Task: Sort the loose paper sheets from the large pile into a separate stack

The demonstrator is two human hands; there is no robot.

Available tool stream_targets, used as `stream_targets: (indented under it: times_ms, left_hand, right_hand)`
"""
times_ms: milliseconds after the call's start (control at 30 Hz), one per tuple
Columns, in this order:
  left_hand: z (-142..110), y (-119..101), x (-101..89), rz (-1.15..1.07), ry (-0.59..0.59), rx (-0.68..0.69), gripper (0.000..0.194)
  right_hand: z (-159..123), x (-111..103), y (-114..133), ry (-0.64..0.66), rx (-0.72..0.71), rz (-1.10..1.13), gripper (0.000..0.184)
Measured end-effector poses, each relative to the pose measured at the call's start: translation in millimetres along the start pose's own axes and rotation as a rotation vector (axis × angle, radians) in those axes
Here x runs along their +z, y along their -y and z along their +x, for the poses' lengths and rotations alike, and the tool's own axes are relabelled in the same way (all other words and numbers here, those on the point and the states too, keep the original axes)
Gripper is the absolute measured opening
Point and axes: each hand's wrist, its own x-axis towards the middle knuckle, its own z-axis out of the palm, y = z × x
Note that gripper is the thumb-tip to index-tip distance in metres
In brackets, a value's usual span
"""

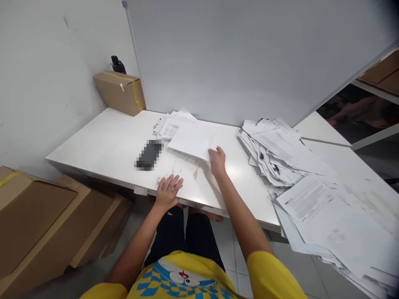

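My right hand [218, 161] pinches the near right corner of a white sheet of paper [191, 139], which is held a little above the table and casts a shadow on it. Behind that sheet, a small stack of printed papers [168, 126] is partly covered. My left hand [169, 191] lies flat at the table's front edge, fingers spread, over something small and pale that I cannot make out. A dark, blurred-out object [149, 155] rests on the table between the left hand and the stack.
A heap of loose papers [274, 149] stands on the right, and more printed sheets [330, 216] spread toward the near right edge. A taped cardboard box [120, 93] sits in the back left corner. Larger cardboard boxes [34, 220] are on the floor at left. A grey partition [243, 62] rises behind the table.
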Motion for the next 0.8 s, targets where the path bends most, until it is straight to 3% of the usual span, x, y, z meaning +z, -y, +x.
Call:
stream_targets:
  times_ms: [67,133,233,367,567,800]
  left_hand:
    - [0,-1,-0.4,0.004,0.009,-0.006,0.07]
    - [1,-1,-1.3,0.012,0.005,-0.013,0.07]
    - [0,-3,-1.9,0.019,0.002,-0.011,0.071]
    - [-1,-3,-0.6,0.023,-0.011,0.0,0.069]
    - [4,-2,-3.1,0.017,-0.033,0.002,0.066]
    - [7,12,8.3,-0.116,-0.024,-0.007,0.068]
  right_hand:
    - [32,28,-2,0.005,-0.037,-0.102,0.032]
    - [53,40,-6,-0.011,-0.048,-0.149,0.038]
    - [65,33,-17,-0.039,-0.06,-0.151,0.044]
    - [63,15,-34,0.084,-0.163,-0.209,0.042]
    - [61,24,-35,0.273,-0.35,-0.452,0.035]
    - [48,15,-11,0.27,-0.115,-0.329,0.041]
